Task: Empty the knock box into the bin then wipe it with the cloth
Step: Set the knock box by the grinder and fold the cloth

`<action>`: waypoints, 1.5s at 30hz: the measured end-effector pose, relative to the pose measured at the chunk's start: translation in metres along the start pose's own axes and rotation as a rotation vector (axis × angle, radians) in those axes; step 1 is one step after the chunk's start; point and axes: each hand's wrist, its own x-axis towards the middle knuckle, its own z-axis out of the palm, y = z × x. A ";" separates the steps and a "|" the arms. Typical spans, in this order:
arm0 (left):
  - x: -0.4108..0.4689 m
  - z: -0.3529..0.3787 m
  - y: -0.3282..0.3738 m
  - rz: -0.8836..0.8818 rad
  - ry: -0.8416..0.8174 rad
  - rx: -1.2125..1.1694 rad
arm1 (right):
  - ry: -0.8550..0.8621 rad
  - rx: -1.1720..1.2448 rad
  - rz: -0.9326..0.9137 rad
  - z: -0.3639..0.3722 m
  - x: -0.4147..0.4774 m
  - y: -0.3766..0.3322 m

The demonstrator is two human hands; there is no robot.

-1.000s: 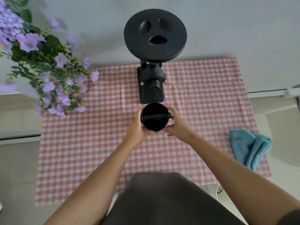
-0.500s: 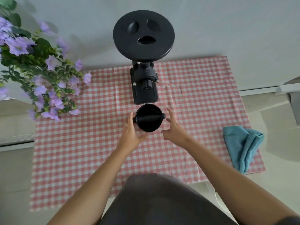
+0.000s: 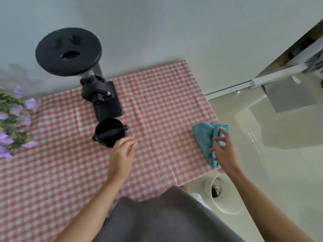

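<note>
The black round knock box point(image 3: 109, 131) with its crossbar stands on the pink checked tablecloth point(image 3: 61, 172), just in front of the grinder. My left hand point(image 3: 122, 155) hovers at its near right rim, fingers loosely together, holding nothing. My right hand point(image 3: 224, 151) is spread open over the crumpled blue cloth point(image 3: 204, 138) at the table's right edge; its fingers are above the cloth, not closed on it. The white bin point(image 3: 225, 205) with dark coffee grounds inside stands on the floor below the table's right corner.
A black coffee grinder point(image 3: 103, 100) with a wide round hopper lid point(image 3: 68, 51) stands at the back by the wall. Purple flowers point(image 3: 12, 123) hang over the left edge. Pale tiled floor point(image 3: 279, 172) lies to the right.
Both hands let go of the knock box. My right hand swung right to the blue cloth, and my left hand drew back a little. The view turned right, bringing the bin into sight.
</note>
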 end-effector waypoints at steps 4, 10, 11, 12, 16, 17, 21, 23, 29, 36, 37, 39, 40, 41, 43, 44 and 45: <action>0.005 0.046 0.040 -0.030 -0.208 0.085 | 0.113 -0.012 0.075 -0.032 0.033 0.033; -0.007 0.118 0.109 -0.088 -0.581 0.349 | -0.099 -0.285 -0.056 -0.042 0.070 0.043; -0.009 0.129 0.121 -0.088 -0.625 0.372 | -0.145 -0.379 -0.162 -0.043 0.077 0.044; -0.011 0.140 0.133 -0.098 -0.658 0.374 | -0.189 -0.503 -0.285 -0.045 0.084 0.043; -0.017 0.171 0.173 -0.161 -0.726 0.355 | -0.372 -0.947 -0.790 -0.056 0.117 0.037; -0.019 0.177 0.181 -0.169 -0.726 0.353 | -0.415 -0.994 -0.870 -0.058 0.124 0.034; -0.027 0.188 0.200 -0.152 -0.705 0.302 | -0.499 -1.143 -1.037 -0.056 0.143 0.022; -0.027 0.189 0.205 -0.154 -0.673 0.295 | -0.487 -1.197 -1.071 -0.060 0.146 0.020; -0.010 0.187 0.218 -0.158 -0.495 0.221 | -0.562 -0.885 -1.194 -0.086 0.147 0.016; -0.007 0.180 0.226 0.005 -0.355 0.191 | -0.655 -0.513 -1.027 -0.128 0.129 -0.044; -0.006 0.173 0.226 0.003 -0.302 0.190 | -0.638 -0.474 -1.008 -0.134 0.131 -0.051; 0.000 0.155 0.225 0.003 -0.233 0.173 | -0.597 -0.414 -0.971 -0.145 0.139 -0.060; 0.004 0.145 0.223 0.016 -0.202 0.168 | -0.579 -0.394 -0.943 -0.150 0.144 -0.063; 0.009 0.134 0.222 0.032 -0.177 0.162 | -0.572 -0.376 -0.909 -0.155 0.149 -0.065; 0.021 0.116 0.221 0.079 -0.148 0.166 | -0.557 -0.351 -0.854 -0.164 0.160 -0.066; 0.028 0.109 0.220 0.099 -0.143 0.178 | -0.547 -0.337 -0.836 -0.166 0.164 -0.066; 0.035 0.105 0.221 0.107 -0.139 0.198 | -0.537 -0.318 -0.823 -0.166 0.167 -0.066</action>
